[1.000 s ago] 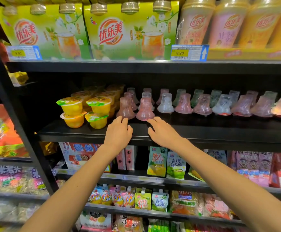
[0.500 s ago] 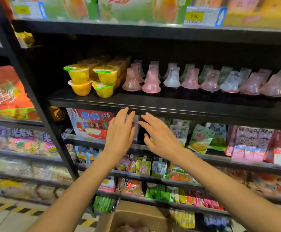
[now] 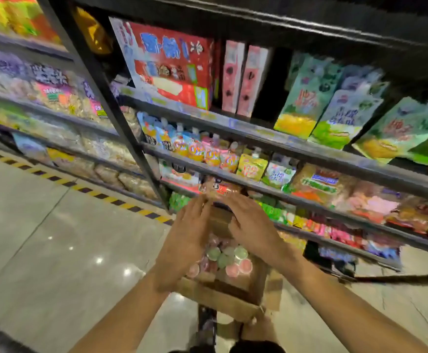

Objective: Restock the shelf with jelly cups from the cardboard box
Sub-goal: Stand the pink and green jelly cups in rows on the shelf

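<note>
An open cardboard box [image 3: 223, 295] stands low in front of the shelving, its flaps spread. Inside lie several small jelly cups [image 3: 224, 258] in pink, green and white. My left hand [image 3: 186, 238] hovers over the box's left side with fingers straight and holds nothing. My right hand [image 3: 252, 225] hovers over the box's right side, fingers extended and empty. Both palms face inward, a box-width apart. The shelf row of jelly cups seen earlier is out of view above.
Black shelving [image 3: 271, 138] runs across the view, packed with pouches, a red carton [image 3: 172, 62] and snack bags. A black upright post [image 3: 111, 105] divides two bays. Grey tiled floor [image 3: 55, 238] with a yellow-black stripe lies to the left. The picture is motion-blurred.
My view has swung down from the jelly shelf to the box. Both hands have dropped from the shelf edge to just above the box, staying open.
</note>
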